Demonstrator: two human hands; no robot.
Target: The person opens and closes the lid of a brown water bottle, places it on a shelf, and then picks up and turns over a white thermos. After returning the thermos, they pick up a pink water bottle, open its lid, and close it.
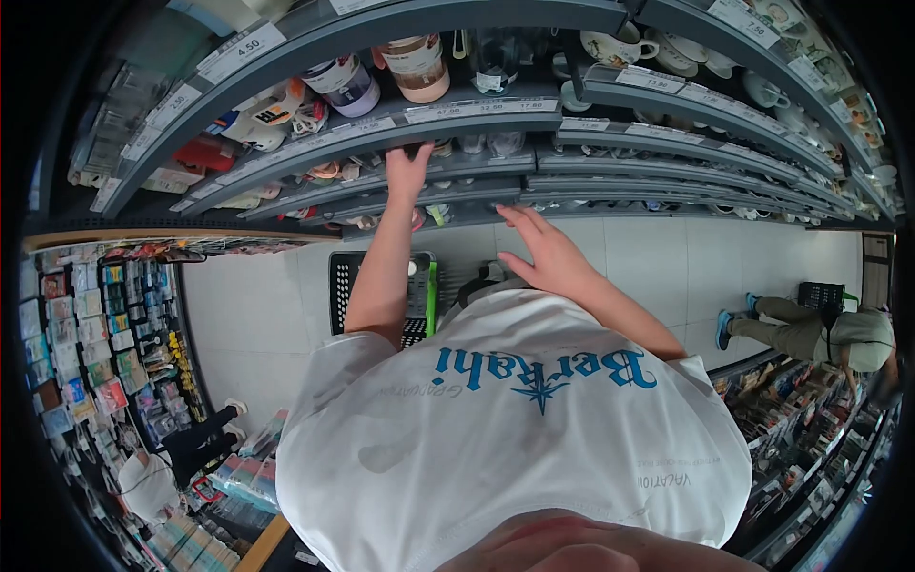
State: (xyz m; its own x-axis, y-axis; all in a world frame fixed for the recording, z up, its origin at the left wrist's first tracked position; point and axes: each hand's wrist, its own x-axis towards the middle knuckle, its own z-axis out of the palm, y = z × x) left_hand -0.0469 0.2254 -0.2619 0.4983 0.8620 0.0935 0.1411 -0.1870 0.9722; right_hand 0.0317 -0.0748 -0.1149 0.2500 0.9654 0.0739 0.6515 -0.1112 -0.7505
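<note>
My left hand [407, 173] reaches up to the shelf below a row of price tags. Its thumb and fingers curve around something dark, partly hidden at the shelf edge, that I cannot make out. Lower and to the right, my right hand [545, 244] is empty, its fingers stretched out and apart near the lower shelf edges. Above the left hand stand a jar with a pinkish-brown base [416, 69] and one with a purple base [343, 86]. Clear glassware [505, 143] sits to the right of the left hand.
A black shopping basket with a green handle [431, 297] is below my left forearm. White cups [620, 46] fill the upper right shelves. Another person [839, 338] bends at the right, and one [152, 481] is at lower left by a rack of packets [95, 334].
</note>
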